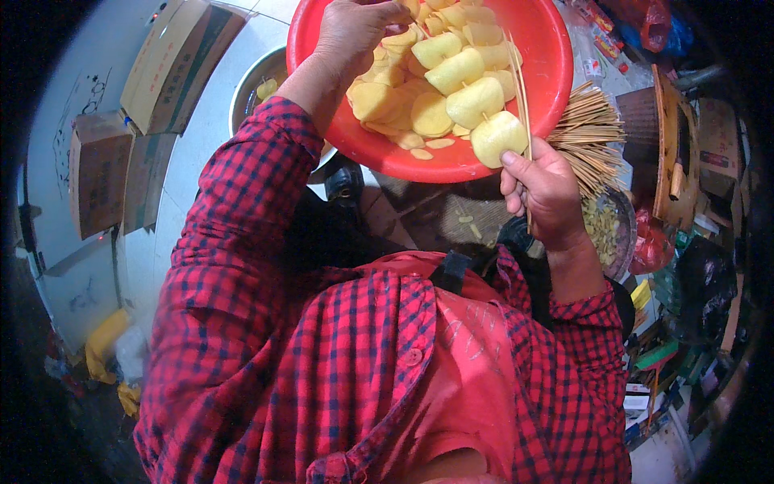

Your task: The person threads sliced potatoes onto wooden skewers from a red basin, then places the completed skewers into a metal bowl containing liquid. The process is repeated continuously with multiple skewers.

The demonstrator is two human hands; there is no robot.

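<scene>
A red plastic basin [423, 166] holds many thin potato slices [387, 103] and skewered slices. My right hand [544, 187], at the basin's near right rim, grips several thin bamboo skewers [525, 115] that point up and away. Its thumb and fingers also touch the lowest of several folded potato slices [478, 100] threaded in a slanting row. Over the basin's upper left, my left hand [357, 36] pinches the thin tip of a skewer at the row's far end. More threaded slices lie behind this row.
A bundle of bamboo skewers [586, 139] lies right of the basin, above a bowl of peelings or scraps [604, 233]. A metal bowl [242, 91] stands partly behind my left forearm. Cardboard boxes [100, 175] are at the left. A wooden board [665, 163] stands at the right.
</scene>
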